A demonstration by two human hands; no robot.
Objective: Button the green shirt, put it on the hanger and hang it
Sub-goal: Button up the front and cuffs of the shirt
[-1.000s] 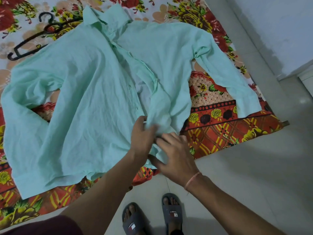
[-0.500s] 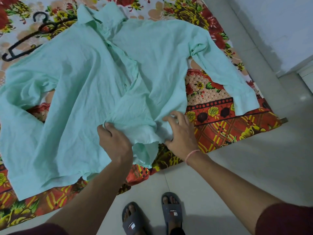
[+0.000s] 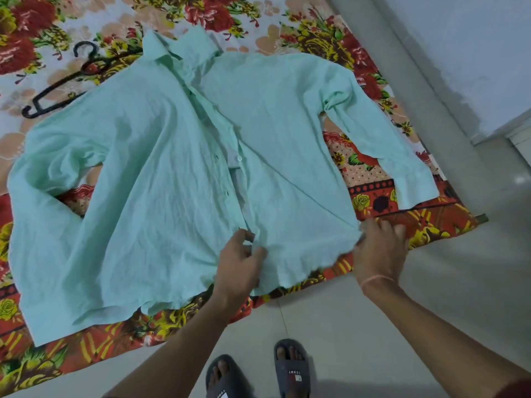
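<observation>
The black hanger [image 3: 61, 81] lies partly hidden under the green shirt [image 3: 149, 179], which is spread front-up on the floral bedsheet [image 3: 382, 202]. Left hand [image 3: 240, 264] pinches the placket near the hem; right hand [image 3: 379, 254] grasps the hem's corner, its fingertips hard to make out. Sandalled feet [image 3: 258, 372] are cut off below

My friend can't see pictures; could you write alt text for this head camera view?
Two hands spread a green shirt flat on a flowered sheet, the left hand pinching its front edge, the right hand holding the hem corner. A black hanger lies beside the collar.
</observation>
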